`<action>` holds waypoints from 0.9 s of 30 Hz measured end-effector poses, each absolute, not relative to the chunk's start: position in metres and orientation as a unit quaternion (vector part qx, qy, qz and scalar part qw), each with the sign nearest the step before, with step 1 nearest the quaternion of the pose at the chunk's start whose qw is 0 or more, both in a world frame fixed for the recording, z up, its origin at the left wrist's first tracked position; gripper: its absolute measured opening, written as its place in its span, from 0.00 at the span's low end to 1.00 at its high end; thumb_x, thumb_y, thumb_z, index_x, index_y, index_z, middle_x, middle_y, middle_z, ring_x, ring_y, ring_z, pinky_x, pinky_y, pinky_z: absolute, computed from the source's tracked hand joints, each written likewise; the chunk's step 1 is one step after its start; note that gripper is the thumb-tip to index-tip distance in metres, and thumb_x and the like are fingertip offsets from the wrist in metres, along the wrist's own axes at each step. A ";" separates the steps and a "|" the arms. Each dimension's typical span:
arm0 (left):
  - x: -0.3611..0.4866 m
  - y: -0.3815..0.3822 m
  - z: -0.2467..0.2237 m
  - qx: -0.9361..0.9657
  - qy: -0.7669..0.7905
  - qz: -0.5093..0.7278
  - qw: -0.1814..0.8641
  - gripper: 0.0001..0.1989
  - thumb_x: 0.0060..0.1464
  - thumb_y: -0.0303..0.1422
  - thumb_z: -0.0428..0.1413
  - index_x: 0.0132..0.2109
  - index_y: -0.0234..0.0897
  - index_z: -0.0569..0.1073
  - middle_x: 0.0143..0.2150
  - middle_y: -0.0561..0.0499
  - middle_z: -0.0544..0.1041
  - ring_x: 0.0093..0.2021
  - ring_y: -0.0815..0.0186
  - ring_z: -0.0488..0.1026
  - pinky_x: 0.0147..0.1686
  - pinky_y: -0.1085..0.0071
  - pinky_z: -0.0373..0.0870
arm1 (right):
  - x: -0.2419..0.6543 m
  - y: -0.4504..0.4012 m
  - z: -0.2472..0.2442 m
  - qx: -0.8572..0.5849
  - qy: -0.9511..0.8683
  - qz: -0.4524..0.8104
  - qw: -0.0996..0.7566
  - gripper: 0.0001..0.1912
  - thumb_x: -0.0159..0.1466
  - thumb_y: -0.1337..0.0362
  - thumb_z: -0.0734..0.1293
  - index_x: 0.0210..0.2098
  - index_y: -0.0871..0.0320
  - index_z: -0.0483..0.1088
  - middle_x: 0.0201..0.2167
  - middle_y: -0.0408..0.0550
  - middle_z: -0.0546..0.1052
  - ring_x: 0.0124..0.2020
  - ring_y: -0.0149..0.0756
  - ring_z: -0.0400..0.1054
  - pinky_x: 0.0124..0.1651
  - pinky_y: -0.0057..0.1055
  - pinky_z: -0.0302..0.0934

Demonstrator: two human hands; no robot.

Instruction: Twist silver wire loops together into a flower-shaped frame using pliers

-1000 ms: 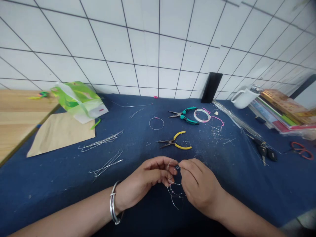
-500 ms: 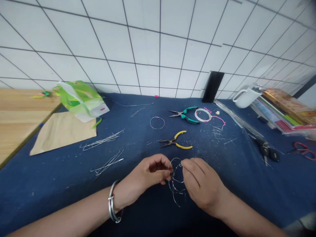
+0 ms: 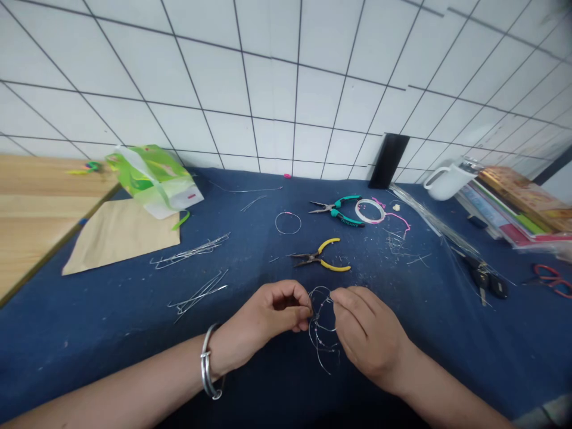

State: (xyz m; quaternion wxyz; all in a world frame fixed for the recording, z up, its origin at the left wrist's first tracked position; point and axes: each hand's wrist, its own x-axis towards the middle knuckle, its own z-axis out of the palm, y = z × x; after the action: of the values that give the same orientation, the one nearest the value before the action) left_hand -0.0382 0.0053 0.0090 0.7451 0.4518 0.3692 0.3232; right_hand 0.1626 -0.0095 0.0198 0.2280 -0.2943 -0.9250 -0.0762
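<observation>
Low in the middle of the frame, the left hand point(image 3: 263, 325) and right hand point(image 3: 366, 336) each pinch the looped wire piece point(image 3: 322, 325) between fingertips, just above the blue cloth point(image 3: 89, 333); yellow-handled pliers point(image 3: 319, 260) lie just above, teal-handled pliers point(image 3: 337, 210) higher

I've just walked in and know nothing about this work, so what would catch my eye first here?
Near the front of the blue cloth, the left hand and right hand pinch a tangle of thin beaded wire between them. Just beyond lie yellow-handled pliers, with teal-handled pliers farther back. A green plastic bag sits at the far left.
</observation>
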 end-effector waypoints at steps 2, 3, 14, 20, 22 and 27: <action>-0.038 0.006 0.009 0.450 0.366 0.324 0.747 0.03 0.50 0.27 0.56 0.32 0.32 0.69 0.27 0.54 0.69 0.28 0.72 0.67 0.30 0.73 0.63 | 0.163 -0.009 0.019 -0.293 -0.924 -0.078 0.233 0.10 0.57 0.79 0.59 0.37 0.73 0.68 0.39 0.62 0.70 0.40 0.45 0.64 0.38 0.42 0.65; -0.038 0.006 0.009 0.450 0.365 0.324 0.748 0.03 0.50 0.27 0.56 0.32 0.32 0.69 0.27 0.54 0.69 0.28 0.72 0.67 0.30 0.73 0.63 | 0.163 -0.009 0.019 -0.294 -0.924 -0.080 0.232 0.10 0.57 0.79 0.60 0.38 0.73 0.67 0.39 0.62 0.70 0.40 0.46 0.64 0.38 0.43 0.65; -0.038 0.003 0.009 0.455 0.362 0.317 0.749 0.04 0.50 0.28 0.55 0.33 0.33 0.67 0.30 0.52 0.70 0.30 0.70 0.68 0.29 0.73 0.64 | 0.164 -0.011 0.017 -0.290 -0.923 -0.086 0.236 0.10 0.56 0.78 0.61 0.38 0.72 0.67 0.40 0.61 0.69 0.41 0.46 0.63 0.39 0.43 0.65; -0.031 0.002 0.014 0.444 0.390 0.295 0.751 0.07 0.50 0.32 0.56 0.34 0.34 0.65 0.25 0.55 0.68 0.26 0.71 0.66 0.26 0.74 0.63 | 0.160 -0.011 0.017 -0.284 -0.923 -0.081 0.247 0.09 0.57 0.78 0.61 0.37 0.71 0.67 0.40 0.61 0.69 0.41 0.46 0.63 0.39 0.42 0.65; -0.029 0.002 0.014 0.445 0.403 0.288 0.746 0.06 0.50 0.31 0.56 0.33 0.33 0.66 0.24 0.55 0.68 0.25 0.72 0.65 0.25 0.75 0.62 | 0.159 -0.011 0.017 -0.284 -0.923 -0.073 0.250 0.09 0.57 0.78 0.61 0.37 0.71 0.67 0.40 0.61 0.69 0.41 0.45 0.63 0.39 0.42 0.65; -0.027 0.000 0.013 0.412 0.426 0.290 0.752 0.07 0.48 0.29 0.55 0.36 0.33 0.66 0.23 0.57 0.67 0.22 0.74 0.65 0.22 0.76 0.60 | 0.158 -0.009 0.015 -0.272 -0.925 -0.052 0.260 0.10 0.56 0.78 0.62 0.39 0.72 0.67 0.40 0.61 0.69 0.41 0.44 0.63 0.39 0.42 0.65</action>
State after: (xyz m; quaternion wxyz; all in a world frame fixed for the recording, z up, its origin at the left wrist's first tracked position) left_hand -0.0273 0.0001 0.0125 0.7518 0.4117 0.4259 0.2897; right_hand 0.1580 -0.0094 0.0146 0.2602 -0.2715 -0.9251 -0.0521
